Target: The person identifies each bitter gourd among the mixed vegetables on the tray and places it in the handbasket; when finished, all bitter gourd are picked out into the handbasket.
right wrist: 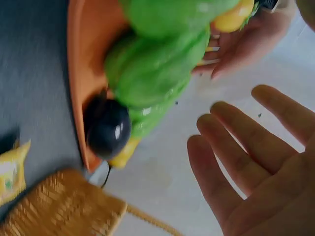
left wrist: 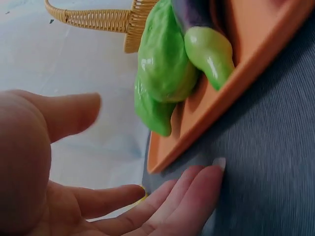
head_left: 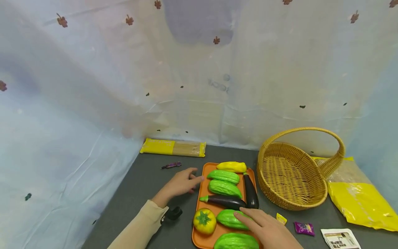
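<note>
An orange tray point(head_left: 206, 168) bears several green bitter melons point(head_left: 224, 187), two dark eggplants point(head_left: 251, 192), a long yellow vegetable point(head_left: 231, 167) and a round yellow fruit point(head_left: 204, 221) with a green star-shaped top. My left hand point(head_left: 178, 185) is just off the tray's left side, fingers loosely extended and holding nothing. In the left wrist view, its thumb and fingers are spread apart, near the tray corner. My right hand point(head_left: 265, 226) reaches over the tray's right side, overlapping a bitter melon in the head view. Its fingers look spread, with nothing in the palm, in the right wrist view.
A wicker basket point(head_left: 292, 176) with a tall handle stands right of the tray. Behind it lies a yellow bag point(head_left: 360, 204). Small wrapped candies point(head_left: 304, 228) and a white packet point(head_left: 340, 238) lie at front right. A noodle pack point(head_left: 172, 147) lies along the back left.
</note>
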The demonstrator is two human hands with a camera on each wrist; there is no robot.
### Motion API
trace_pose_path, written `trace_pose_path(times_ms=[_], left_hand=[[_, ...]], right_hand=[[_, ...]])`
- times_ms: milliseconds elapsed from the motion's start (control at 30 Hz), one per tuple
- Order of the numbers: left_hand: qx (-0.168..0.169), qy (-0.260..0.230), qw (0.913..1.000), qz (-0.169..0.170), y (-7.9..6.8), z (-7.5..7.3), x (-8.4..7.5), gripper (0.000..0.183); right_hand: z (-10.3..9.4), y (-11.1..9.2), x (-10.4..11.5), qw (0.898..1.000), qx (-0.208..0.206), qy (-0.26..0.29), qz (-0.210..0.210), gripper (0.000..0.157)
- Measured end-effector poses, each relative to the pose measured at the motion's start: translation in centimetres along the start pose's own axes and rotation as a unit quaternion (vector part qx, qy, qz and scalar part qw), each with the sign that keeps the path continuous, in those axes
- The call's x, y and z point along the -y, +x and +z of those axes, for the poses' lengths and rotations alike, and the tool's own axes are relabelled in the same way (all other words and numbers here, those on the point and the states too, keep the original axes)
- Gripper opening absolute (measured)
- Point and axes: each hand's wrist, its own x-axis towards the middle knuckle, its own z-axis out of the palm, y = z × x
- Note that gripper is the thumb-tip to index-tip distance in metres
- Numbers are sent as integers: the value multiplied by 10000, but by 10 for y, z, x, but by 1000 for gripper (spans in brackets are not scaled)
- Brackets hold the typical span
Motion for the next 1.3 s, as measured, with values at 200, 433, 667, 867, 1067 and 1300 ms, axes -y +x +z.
trace_pose_path(times_ms=[200,433,667,867,1067,1300], left_hand=[[123,-593,9981,-108,10,13,-1,73],[-55,-947,9954,-104,12,16,-1,59],[42,-1063,9942,-180,8,16,0,64],[36,-1150,9933,-134,9,15,3,63],[46,-1277,9916,-190,9,16,5,64],[87,-1279,9916,-165,9,16,7,63]], right_hand=[[16,2,4,9979,-168,221,-586,64],[26,3,7,9966,-457,311,-612,55],[28,4,8,9976,-239,420,-500,52],[29,5,10,9980,-229,385,-440,50],[31,7,10,9979,-233,307,-518,46],[23,9,7,9966,2,629,-533,45]])
